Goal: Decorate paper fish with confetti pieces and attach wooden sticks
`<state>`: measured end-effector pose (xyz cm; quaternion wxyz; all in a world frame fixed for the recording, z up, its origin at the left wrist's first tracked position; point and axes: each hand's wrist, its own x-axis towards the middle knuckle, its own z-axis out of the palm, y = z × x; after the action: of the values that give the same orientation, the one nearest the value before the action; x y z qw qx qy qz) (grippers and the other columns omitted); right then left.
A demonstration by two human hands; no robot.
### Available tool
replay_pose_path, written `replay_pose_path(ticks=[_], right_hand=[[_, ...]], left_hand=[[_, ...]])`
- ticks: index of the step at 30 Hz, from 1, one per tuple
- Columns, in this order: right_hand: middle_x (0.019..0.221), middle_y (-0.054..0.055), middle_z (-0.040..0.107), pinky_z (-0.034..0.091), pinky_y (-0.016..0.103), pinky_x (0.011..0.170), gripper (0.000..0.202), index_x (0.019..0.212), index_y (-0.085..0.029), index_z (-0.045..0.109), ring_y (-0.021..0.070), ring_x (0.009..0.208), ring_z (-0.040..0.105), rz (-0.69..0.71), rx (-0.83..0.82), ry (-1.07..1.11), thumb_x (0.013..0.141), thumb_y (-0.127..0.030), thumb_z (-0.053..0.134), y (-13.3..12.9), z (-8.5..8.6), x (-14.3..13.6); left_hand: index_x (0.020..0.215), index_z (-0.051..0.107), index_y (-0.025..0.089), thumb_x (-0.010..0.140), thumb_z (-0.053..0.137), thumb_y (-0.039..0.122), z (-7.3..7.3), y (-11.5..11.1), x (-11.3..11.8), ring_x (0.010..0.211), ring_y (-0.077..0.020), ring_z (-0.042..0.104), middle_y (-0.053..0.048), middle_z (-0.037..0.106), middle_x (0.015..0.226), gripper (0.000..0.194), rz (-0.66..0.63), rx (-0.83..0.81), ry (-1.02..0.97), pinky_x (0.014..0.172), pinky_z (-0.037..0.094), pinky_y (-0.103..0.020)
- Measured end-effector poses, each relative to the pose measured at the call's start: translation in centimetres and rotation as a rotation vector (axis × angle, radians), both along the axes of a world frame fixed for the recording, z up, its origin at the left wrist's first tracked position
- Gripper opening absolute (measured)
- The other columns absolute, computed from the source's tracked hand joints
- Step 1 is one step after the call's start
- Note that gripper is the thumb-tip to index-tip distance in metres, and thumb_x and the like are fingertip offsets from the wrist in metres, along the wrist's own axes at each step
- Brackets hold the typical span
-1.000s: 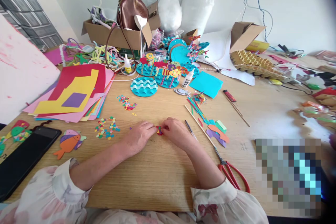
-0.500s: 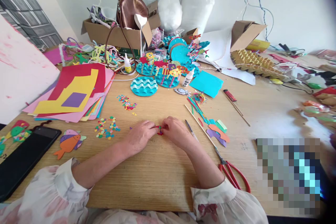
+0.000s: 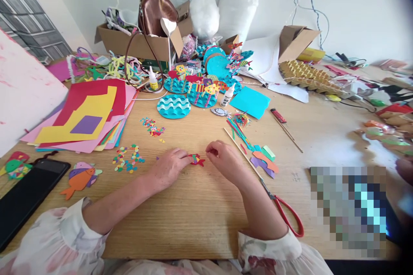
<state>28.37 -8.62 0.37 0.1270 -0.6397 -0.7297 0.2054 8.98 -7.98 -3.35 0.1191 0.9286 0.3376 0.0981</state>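
Note:
A small red paper fish (image 3: 197, 160) with coloured pieces on its body lies on the wooden table. My left hand (image 3: 170, 168) holds its left end, thumb and fingers closed at the edge. Just to the right of its tail, my right hand (image 3: 222, 158) is raised with thumb and forefinger pinched together; whatever is between them is too small to make out. Coloured paper dots (image 3: 129, 158) are scattered left of my left hand. Tiny paper triangles (image 3: 153, 128) lie beyond it. Paper strips (image 3: 241, 134) and a wooden stick (image 3: 240, 150) are beside my right hand.
Red-handled scissors (image 3: 290, 212) lie by my right forearm. At left are stacked coloured paper (image 3: 80, 114), a phone (image 3: 35, 200) and paper fish cut-outs (image 3: 80, 178). Glue bottles (image 3: 227, 96), a wavy blue disc (image 3: 174, 106) and a cardboard box (image 3: 135, 45) stand farther back.
My right hand has moved right, away from the red paper fish, leaving its tail in sight. My left hand stays at the fish. The whole view has shifted slightly.

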Motion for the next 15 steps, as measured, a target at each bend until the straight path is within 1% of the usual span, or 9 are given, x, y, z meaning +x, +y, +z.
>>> replay_pose_path(ticks=[3, 6, 8, 11, 13, 15], right_hand=[[0.078, 0.001, 0.062, 0.032, 0.022, 0.061, 0.017, 0.076, -0.019, 0.061, 0.0123, 0.071, 0.053, -0.08, 0.019, -0.064, 0.077, -0.015, 0.045, -1.3, 0.9, 1.9], [0.073, 0.001, 0.061, 0.03, 0.023, 0.057, 0.014, 0.072, -0.02, 0.059, 0.0135, 0.069, 0.053, -0.198, -0.04, -0.154, 0.077, -0.019, 0.045, -2.9, 0.8, 4.1], [0.077, 0.002, 0.062, 0.03, 0.024, 0.056, 0.014, 0.075, -0.02, 0.059, 0.0148, 0.07, 0.054, -0.261, -0.06, -0.213, 0.078, -0.022, 0.045, -3.9, 0.2, 5.2], [0.091, 0.005, 0.062, 0.03, 0.024, 0.056, 0.014, 0.083, -0.019, 0.058, 0.0158, 0.074, 0.055, -0.313, -0.064, -0.263, 0.08, -0.027, 0.046, -5.3, -0.6, 6.2], [0.098, 0.007, 0.061, 0.032, 0.025, 0.057, 0.015, 0.089, -0.019, 0.056, 0.0171, 0.081, 0.056, -0.348, -0.059, -0.274, 0.08, -0.028, 0.047, -5.9, -0.8, 6.5], [0.1, 0.006, 0.06, 0.032, 0.025, 0.059, 0.015, 0.089, -0.02, 0.055, 0.0175, 0.084, 0.056, -0.362, -0.067, -0.278, 0.081, -0.029, 0.047, -6.2, -0.8, 6.6]], left_hand=[[0.108, 0.057, 0.017, 0.087, 0.04, 0.008, -0.1, 0.1, -0.1, 0.094, -0.017, 0.051, -0.006, 0.06, 0.097, 0.029, -0.015, -0.009, -0.03, 0.084, 0.044, -0.031], [0.104, 0.058, 0.018, 0.085, 0.039, 0.006, -0.1, 0.1, -0.2, 0.094, -0.0171, 0.052, -0.006, 0.06, 0.097, 0.029, -0.03, 0.01, -0.047, 0.084, 0.045, -0.032], [0.101, 0.059, 0.018, 0.084, 0.039, 0.004, -0.2, 0.0, -0.3, 0.093, -0.0169, 0.052, -0.006, 0.06, 0.098, 0.03, -0.03, 0.029, -0.068, 0.084, 0.046, -0.033], [0.101, 0.058, 0.017, 0.08, 0.036, 0.0, -0.3, -0.1, -0.4, 0.095, -0.0165, 0.052, -0.006, 0.059, 0.1, 0.035, -0.013, 0.051, -0.108, 0.086, 0.046, -0.033], [0.102, 0.057, 0.017, 0.078, 0.035, -0.002, -0.3, -0.1, -0.6, 0.096, -0.0165, 0.052, -0.005, 0.059, 0.1, 0.037, -0.003, 0.059, -0.138, 0.087, 0.047, -0.033], [0.101, 0.056, 0.016, 0.077, 0.034, -0.002, -0.4, -0.1, -0.8, 0.097, -0.0164, 0.053, -0.005, 0.06, 0.099, 0.038, 0.001, 0.053, -0.156, 0.087, 0.047, -0.033]])
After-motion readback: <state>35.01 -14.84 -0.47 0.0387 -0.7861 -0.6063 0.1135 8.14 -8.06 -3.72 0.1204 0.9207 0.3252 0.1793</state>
